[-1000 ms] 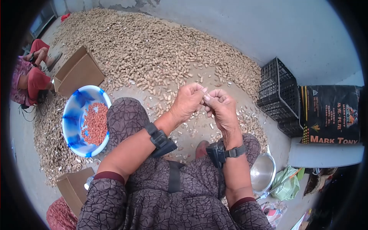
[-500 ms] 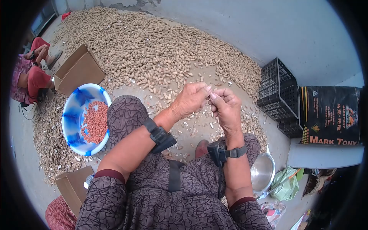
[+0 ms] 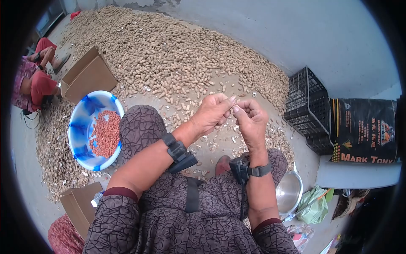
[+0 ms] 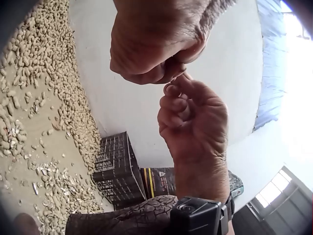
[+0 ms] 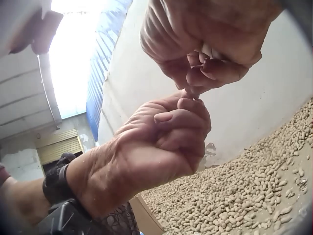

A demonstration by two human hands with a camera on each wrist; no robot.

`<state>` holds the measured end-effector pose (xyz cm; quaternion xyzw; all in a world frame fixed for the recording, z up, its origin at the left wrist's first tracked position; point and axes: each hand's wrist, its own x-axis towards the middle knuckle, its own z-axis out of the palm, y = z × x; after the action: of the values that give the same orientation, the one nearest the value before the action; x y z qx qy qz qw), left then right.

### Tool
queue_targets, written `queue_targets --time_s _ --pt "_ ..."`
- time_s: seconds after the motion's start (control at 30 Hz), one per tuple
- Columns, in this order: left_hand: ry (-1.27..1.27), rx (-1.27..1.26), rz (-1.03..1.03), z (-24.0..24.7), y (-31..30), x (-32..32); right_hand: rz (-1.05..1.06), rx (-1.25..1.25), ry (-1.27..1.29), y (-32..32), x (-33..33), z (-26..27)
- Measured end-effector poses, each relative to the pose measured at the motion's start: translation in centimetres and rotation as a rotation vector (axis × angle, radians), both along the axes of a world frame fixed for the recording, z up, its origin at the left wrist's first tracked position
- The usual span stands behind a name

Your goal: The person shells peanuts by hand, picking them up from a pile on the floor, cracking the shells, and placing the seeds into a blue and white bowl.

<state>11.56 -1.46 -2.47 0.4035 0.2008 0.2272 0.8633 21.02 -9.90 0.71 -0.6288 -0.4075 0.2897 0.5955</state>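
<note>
In front of the knees, my left hand (image 3: 210, 113) and my right hand (image 3: 253, 122) meet at the fingertips. Thumbs and forefingers of both pinch a small peanut, mostly hidden by the fingers. The left wrist view has the right hand (image 4: 193, 117) below, fingers curled, its thumb tip against the left hand (image 4: 156, 44). A pale bit like peanut shell (image 5: 209, 51) shows inside the right hand's curled fingers in the right wrist view. To the left, a blue and white basin (image 3: 78, 127) holds shelled reddish peanuts (image 3: 105, 134).
Unshelled peanuts (image 3: 169, 51) are heaped along the wall, with scattered shells nearer. A cardboard box (image 3: 89, 76) stands behind the basin. At right are black crates (image 3: 306, 101), a black sack (image 3: 363, 129) and a metal bowl (image 3: 289, 190). Another person (image 3: 36, 80) sits far left.
My joined fingertips have shifted slightly to the right, and the right hand has turned a little. Both hands keep pinching. The head view has tilted slightly.
</note>
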Motion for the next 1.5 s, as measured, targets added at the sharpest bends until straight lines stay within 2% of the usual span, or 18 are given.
queue_targets --time_s 0.07,0.2,0.3,0.37,0.47,0.57,0.63,0.67,0.77,0.87,1.0,1.13,1.23,1.27,1.3,1.33,1.4,1.5 --pt "0.007 0.111 0.117 -0.5 -0.1 0.3 -0.014 0.017 -0.075 0.1 -0.1 -0.5" --pt "-0.046 0.149 0.116 -1.0 -0.1 0.2 -0.024 0.037 -0.191 0.2 -0.3 -0.7" --pt "-0.056 0.081 0.071 -0.5 0.1 -0.1 -0.032 0.04 -0.188 0.2 -0.2 -0.7" --pt "-0.054 -0.083 -0.01 -0.1 0.1 -0.5 -0.022 0.044 -0.185 0.3 0.0 -0.7" --pt "-0.115 -0.09 -0.078 -1.3 0.4 -0.2 -0.018 0.027 -0.187 0.2 0.0 -0.4" --pt "-0.136 -0.2 -0.072 -0.9 0.4 -0.1 -0.031 -0.005 -0.033 0.0 0.3 0.1" --pt "-0.057 -0.194 -0.072 0.1 0.9 -0.5 -0.019 -0.013 0.288 -0.2 1.3 0.2" --pt "0.023 -0.189 -0.069 0.7 1.3 -0.9 -0.022 -0.012 0.288 -0.2 1.6 0.3" --pt "0.002 -0.18 0.018 3.1 4.3 -3.2 -0.061 0.057 0.422 -0.3 2.4 0.5" --pt "-0.02 -0.029 0.107 5.6 8.8 -8.4 -0.079 0.024 0.466 -0.4 2.8 0.7" --pt "0.24 0.163 0.462 6.1 12.2 -17.6 -0.053 0.032 0.53 -0.2 3.1 0.5" --pt "0.768 0.266 0.747 1.0 13.6 -26.0 -0.022 0.033 0.566 0.1 3.0 0.2" --pt "0.915 0.175 0.645 -6.6 15.0 -33.3 -0.016 0.018 0.557 0.4 2.6 0.0" --pt "1.169 0.582 0.635 -9.0 15.0 -34.9 -0.006 0.016 0.55 0.5 2.6 -0.1" --pt "1.399 1.005 0.6 -8.8 14.3 -34.5 -0.009 0.015 0.551 0.5 2.6 -0.1" --pt "1.4 1.005 0.598 -8.4 14.2 -34.2 -0.014 -0.002 0.544 0.6 2.5 -0.2" --pt "1.152 0.825 0.541 -5.7 13.7 -32.3 -0.015 -0.02 0.536 0.7 2.3 -0.2" --pt "0.766 0.702 0.591 3.8 10.2 -23.5 0.028 -0.05 0.54 0.8 1.9 -0.3"
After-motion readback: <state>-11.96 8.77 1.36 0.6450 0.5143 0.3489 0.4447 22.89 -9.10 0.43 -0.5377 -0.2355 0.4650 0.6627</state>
